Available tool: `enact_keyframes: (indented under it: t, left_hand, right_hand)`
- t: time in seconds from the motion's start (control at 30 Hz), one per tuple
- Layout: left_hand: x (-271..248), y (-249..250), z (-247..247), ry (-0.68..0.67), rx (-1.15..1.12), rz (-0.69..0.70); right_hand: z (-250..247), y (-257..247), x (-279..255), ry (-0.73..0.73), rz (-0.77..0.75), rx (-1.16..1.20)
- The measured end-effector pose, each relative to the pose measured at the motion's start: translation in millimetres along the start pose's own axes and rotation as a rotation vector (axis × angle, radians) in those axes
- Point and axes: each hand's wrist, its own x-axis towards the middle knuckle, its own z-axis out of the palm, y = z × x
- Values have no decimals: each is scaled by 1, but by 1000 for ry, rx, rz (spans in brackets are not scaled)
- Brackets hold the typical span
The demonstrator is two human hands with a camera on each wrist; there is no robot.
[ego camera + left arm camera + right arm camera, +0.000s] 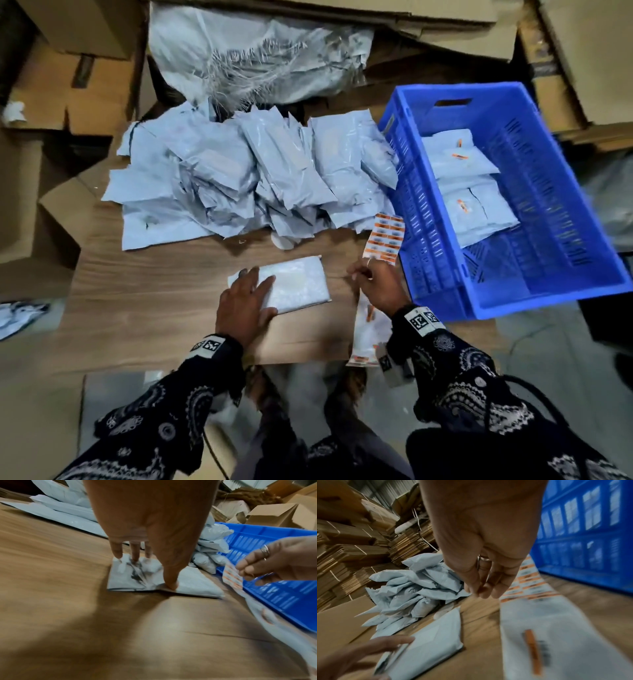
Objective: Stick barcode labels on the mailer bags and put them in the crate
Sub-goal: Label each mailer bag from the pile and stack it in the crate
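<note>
A grey mailer bag [301,284] [193,585] [433,639] lies flat on the wooden table [154,274] in front of me. My left hand [251,294] [152,569] presses on its left end with straight, spread fingers. My right hand [363,274] [247,572] [477,592] hovers to the bag's right, thumb and fingers pinching the edge of the long orange-and-white label sheet [385,236] [231,577] [527,582]. The blue crate [421,219] [274,595] [583,534] stands to the right and holds several labelled bags [476,205].
A big pile of unlabelled mailer bags [257,178] [419,588] covers the back of the table. Behind it lies a large plastic sack [257,51]. Cardboard boxes [68,85] and stacks of flat cartons [351,561] surround the table.
</note>
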Motion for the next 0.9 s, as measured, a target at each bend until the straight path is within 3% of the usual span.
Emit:
enact_keyframes:
  t: [0.1,0.27,0.4,0.57,0.9]
  left_hand:
    - [-6,23,4,109,45,33]
    - [-3,90,12,226,-5,253]
    - [8,128,30,93,50,394]
    - [20,155,44,-109,159,386]
    - [21,157,47,-157,212,392]
  right_hand:
    - [-15,36,-28,-15,27,-71]
    - [-21,79,-60,-70,83,-204]
    - [-12,80,-62,-120,31,-423]
    - [1,85,-62,-64,-24,-578]
    - [-1,80,-67,40,-57,-475]
